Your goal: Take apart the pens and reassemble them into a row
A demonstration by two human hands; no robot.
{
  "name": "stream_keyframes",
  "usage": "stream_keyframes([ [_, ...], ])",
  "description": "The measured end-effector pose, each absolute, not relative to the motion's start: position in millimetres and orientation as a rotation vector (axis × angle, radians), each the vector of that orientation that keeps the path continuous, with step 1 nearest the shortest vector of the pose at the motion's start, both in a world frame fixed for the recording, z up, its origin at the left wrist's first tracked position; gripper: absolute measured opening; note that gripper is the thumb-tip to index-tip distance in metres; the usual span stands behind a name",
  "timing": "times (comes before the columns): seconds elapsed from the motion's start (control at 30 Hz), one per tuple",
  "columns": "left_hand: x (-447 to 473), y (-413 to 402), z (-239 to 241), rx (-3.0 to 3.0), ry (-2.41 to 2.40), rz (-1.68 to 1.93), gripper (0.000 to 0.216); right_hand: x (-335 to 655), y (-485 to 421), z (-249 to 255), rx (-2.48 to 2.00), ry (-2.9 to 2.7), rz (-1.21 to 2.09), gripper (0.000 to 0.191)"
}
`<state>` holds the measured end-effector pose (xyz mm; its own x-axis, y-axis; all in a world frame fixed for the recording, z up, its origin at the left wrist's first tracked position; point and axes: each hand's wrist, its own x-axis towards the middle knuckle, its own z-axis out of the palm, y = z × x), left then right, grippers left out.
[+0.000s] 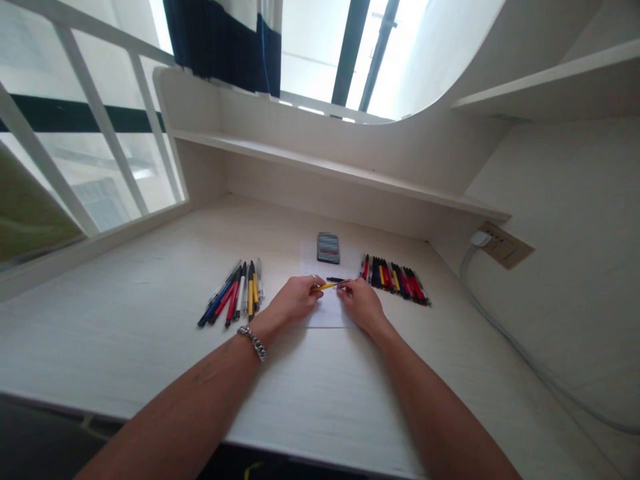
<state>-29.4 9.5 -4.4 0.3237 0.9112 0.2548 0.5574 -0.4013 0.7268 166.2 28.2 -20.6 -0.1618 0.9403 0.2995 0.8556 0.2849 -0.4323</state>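
Observation:
My left hand (pixel 295 299), with a ring and a chain bracelet, is closed around the yellow barrel of a pen (pixel 325 287) above a white sheet of paper (pixel 325 317). The fingers of my right hand (pixel 364 301) pinch the thin far end of that pen; whether this is its tip or a refill, I cannot make out. Just behind the fingertips is a small black pen part (pixel 334 279). A dark flat case with a striped face (pixel 328 247) sits at the back of the paper.
A loose group of several mixed pens (pixel 235 293) lies at the left. To the right, several pens (pixel 397 279) form a neat row. Behind runs a low shelf (pixel 320 163); a plug (pixel 481 239) with a grey cable is in the right wall socket.

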Motion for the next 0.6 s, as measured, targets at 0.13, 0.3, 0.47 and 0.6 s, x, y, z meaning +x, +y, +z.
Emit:
stream_keyframes([
  [0.13, -30.9, 11.0, -6.2, 2.097, 1.295, 0.894, 0.026, 163.9, 26.4, -19.5, -1.617, -2.099, 0.212, 0.014],
  [0.3, -33.3, 11.8, -4.7, 2.110, 1.337, 0.879, 0.024, 182.2, 22.6, -8.8, -1.509, -1.939, 0.352, 0.014],
  [0.47, -34.2, 11.9, -3.5, 2.131, 1.373, 0.849, 0.025, 202.6, 17.4, 5.4, -1.365, -1.820, 0.394, 0.016],
  [0.6, -33.1, 11.5, -3.1, 2.115, 1.351, 0.823, 0.027, 202.2, 12.7, 10.4, -1.305, -1.837, 0.349, 0.016],
])
